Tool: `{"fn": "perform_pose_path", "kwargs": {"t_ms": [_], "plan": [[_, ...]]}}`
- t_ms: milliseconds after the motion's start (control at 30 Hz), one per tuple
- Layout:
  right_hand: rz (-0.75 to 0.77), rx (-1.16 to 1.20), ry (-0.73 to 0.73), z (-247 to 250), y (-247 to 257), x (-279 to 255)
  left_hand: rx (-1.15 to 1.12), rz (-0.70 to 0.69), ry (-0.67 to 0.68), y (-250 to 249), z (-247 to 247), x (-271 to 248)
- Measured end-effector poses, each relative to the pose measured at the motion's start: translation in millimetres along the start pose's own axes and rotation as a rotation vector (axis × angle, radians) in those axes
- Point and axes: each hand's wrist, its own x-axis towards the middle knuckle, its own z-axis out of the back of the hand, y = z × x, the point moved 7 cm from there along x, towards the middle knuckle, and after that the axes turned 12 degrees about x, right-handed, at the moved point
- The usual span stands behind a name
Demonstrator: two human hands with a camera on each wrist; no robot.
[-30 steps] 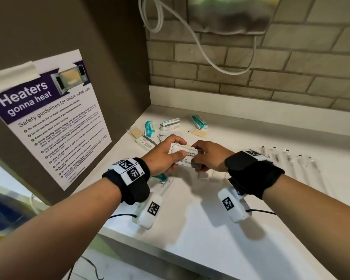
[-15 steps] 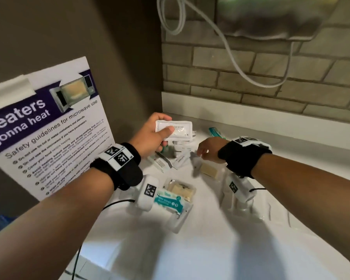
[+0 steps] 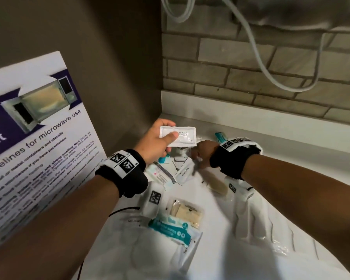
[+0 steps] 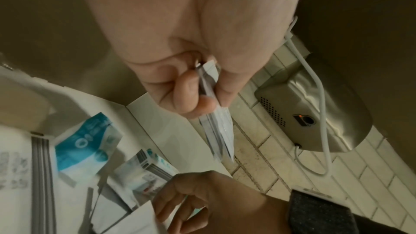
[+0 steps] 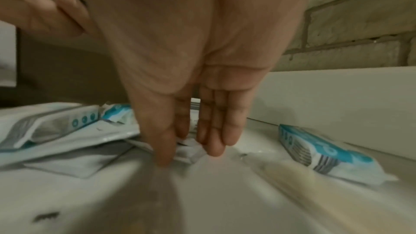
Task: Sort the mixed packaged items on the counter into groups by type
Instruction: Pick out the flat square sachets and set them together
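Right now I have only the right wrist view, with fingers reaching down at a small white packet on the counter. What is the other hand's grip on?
Observer: The left hand holds a white sachet up off the counter, with the thumb on its front. Edge-on, it looks like several stacked.
Operator: Is anything lying behind my wrist, nearer the front edge?
Observer: Yes. A teal and white wipes pack lies there, touching a clear packet with something beige inside.
Operator: And what is above the pile?
Observer: A steel hand dryer on the brick wall, with a white cable looping below it.
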Motion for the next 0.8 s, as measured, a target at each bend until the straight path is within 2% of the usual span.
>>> {"fn": "perform_pose_path", "kwargs": {"t_ms": [100, 267, 400, 633, 800], "plan": [[0.031, 0.001, -0.015, 1.9, 6.2, -4.2, 0.005, 0.005, 0.005, 3.5, -1.0, 1.2], [-0.007, 0.09, -0.27, 33.7, 3.0, -14.9, 0.029, 0.023, -0.012, 4.9, 8.9, -5.0], [-0.064, 0.229, -0.281, 43.7, -8.7, -22.2, -0.001, 0.047, -0.042, 1.6, 16.6, -14.0], [-0.043, 0.324, -0.352, 55.5, -10.0, -50.1, 0.048, 0.059, -0.078, -0.3, 29.3, -26.8], [0.006, 0.579, -0.602, 83.4, -8.4, -79.5, 0.006, 0.133, -0.022, 6.8, 18.4, -36.7]]}}
